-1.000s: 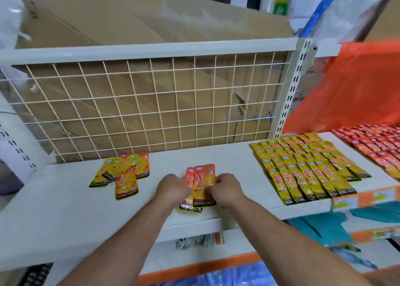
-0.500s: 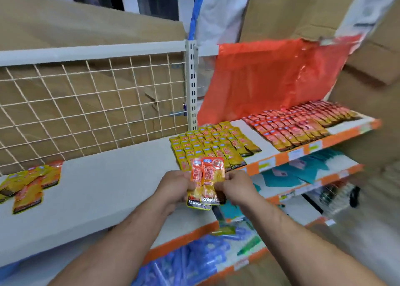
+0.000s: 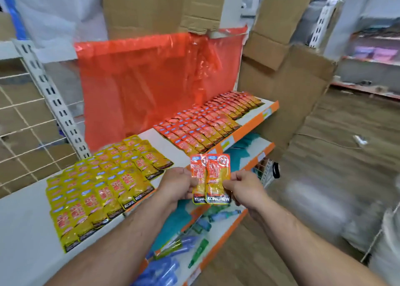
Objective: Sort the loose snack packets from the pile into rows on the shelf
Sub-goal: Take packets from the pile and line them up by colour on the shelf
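I hold a small stack of orange snack packets (image 3: 213, 178) upright in front of the shelf edge, printed KONCHEW at the bottom. My left hand (image 3: 177, 184) pinches their left side and my right hand (image 3: 242, 187) pinches their right side. Rows of yellow packets (image 3: 101, 186) lie on the white shelf (image 3: 23, 220) to the left. Farther right on the shelf lie rows of orange packets (image 3: 207, 121). The loose pile is out of view.
An orange plastic sheet (image 3: 151, 80) hangs behind the orange rows, with cardboard boxes (image 3: 287, 86) beside and above it. A wire grid back panel (image 3: 26, 130) stands at left. Lower shelves (image 3: 216, 225) hold blue and green items. Wooden floor lies at right.
My view has swung right along the shelf, and my hands have carried the orange packets from the loose pile past the yellow rows toward the orange rows. Both hands keep their hold.
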### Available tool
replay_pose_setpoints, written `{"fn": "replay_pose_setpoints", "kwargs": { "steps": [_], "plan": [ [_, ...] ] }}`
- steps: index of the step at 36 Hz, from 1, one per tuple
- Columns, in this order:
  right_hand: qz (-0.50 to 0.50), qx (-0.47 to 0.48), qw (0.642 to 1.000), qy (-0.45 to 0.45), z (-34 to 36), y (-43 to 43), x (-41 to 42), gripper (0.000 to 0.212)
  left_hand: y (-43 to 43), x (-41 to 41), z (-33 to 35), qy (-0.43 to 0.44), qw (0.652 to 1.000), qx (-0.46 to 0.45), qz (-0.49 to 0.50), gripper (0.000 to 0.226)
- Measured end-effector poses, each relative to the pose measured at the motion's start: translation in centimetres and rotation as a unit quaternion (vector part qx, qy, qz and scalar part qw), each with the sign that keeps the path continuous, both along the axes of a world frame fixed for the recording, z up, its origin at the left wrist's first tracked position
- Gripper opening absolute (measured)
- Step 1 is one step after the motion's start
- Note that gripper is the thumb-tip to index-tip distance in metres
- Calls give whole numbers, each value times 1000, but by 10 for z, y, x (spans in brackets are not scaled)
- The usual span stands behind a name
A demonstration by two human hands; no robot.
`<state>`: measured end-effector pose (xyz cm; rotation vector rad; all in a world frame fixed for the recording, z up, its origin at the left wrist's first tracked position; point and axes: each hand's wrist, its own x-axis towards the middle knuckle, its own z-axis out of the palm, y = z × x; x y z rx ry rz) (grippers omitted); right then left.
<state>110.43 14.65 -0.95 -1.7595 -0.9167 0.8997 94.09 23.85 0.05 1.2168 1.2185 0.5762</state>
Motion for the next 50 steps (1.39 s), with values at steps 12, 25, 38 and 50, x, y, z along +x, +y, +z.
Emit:
{"fn": "replay_pose_setpoints", "kwargs": {
  "steps": [12, 25, 38, 50],
  "plan": [
    [-70, -23, 996, -48, 15, 89, 145, 17, 104, 141, 10, 1, 998, 26, -55, 16],
    [-22, -30, 999, -40, 8, 195, 252, 10, 187, 239, 3, 40, 996, 77, 23, 31],
    [165, -32, 985, -43, 2, 316, 362, 19, 238, 331, -14, 205, 945, 135, 218, 25],
    [296, -34, 955, -14, 0, 361, 398, 22, 234, 364, -15, 387, 881, 131, 238, 16]
  ]
}}
